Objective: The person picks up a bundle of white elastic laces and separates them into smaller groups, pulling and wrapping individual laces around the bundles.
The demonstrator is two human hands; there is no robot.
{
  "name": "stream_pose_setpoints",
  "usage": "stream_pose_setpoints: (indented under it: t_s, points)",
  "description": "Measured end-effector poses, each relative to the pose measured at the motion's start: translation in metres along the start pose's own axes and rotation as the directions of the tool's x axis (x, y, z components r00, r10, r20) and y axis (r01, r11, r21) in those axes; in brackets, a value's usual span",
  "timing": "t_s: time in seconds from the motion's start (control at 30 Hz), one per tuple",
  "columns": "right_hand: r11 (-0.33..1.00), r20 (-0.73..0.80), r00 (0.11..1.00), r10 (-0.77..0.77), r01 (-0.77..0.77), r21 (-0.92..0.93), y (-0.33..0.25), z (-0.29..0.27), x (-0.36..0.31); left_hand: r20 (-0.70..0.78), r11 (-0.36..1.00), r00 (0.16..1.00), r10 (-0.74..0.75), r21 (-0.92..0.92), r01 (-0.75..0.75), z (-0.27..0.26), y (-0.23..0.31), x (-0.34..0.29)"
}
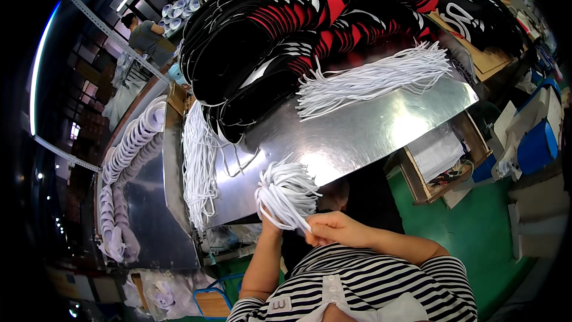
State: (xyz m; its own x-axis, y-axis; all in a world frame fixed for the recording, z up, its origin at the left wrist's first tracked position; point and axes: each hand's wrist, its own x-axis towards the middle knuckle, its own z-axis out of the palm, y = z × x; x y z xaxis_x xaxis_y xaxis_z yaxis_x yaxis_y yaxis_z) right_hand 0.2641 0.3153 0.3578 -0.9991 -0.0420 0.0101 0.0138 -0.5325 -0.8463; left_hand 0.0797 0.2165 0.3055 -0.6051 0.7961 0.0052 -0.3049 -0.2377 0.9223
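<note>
A bundle of white laces [289, 194] is bunched up in front of my body, at the near edge of the metal table. My left hand [270, 219] is closed round its lower left side, its fingers mostly hidden behind the strands. At the bundle's lower right my right hand [335, 228] is closed in a pinch on a few lace ends. More white laces [375, 80] lie spread in a long pile across the table, and another hank of laces [199, 167] hangs over its left edge.
Stacked black, red and white shoe uppers [256, 42] cover the back of the metal table [357, 140]. An open drawer [444, 158] juts out at right. White cup-shaped pieces [134, 137] line a left-hand bench. Another person [149, 39] works far left; a blue bin [536, 146] stands right.
</note>
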Motion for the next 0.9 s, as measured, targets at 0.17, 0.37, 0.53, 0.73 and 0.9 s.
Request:
stream_pose_setpoints:
  t_s: [0.17, 0.37, 0.53, 0.73, 0.9]
  points:
    - [0.997, 0.103, 0.994, -0.036, 0.043, -0.069, 0.015, 0.015, -0.009, 0.118, 0.971, 0.992, -0.047, -0.229, 0.073, -0.01, 0.001, 0.003]
    - [0.752, -0.03, 0.839, -0.543, 0.471, -0.461, -0.005, 0.007, -0.003, 0.041, 0.999, 0.999, -0.002, -0.042, 0.004, -0.01, 0.002, 0.0]
    - [0.833, -0.128, 0.882, -0.454, 0.369, -0.412, 0.009, 0.012, 0.004, 0.123, 0.929, 0.99, -0.073, -0.353, 0.112, -0.005, 0.003, -0.006]
    - [0.935, -0.245, 0.915, -0.32, 0.265, -0.234, 0.003, 0.007, 0.002, 0.06, 0.975, 0.991, -0.118, -0.181, 0.127, -0.004, 0.001, -0.008]
    - [0.925, -0.568, 0.736, -0.369, 0.346, -0.153, -0.013, -0.049, 0.009, 0.026, 0.984, 0.987, -0.159, -0.08, 0.161, 0.014, 0.018, -0.011]
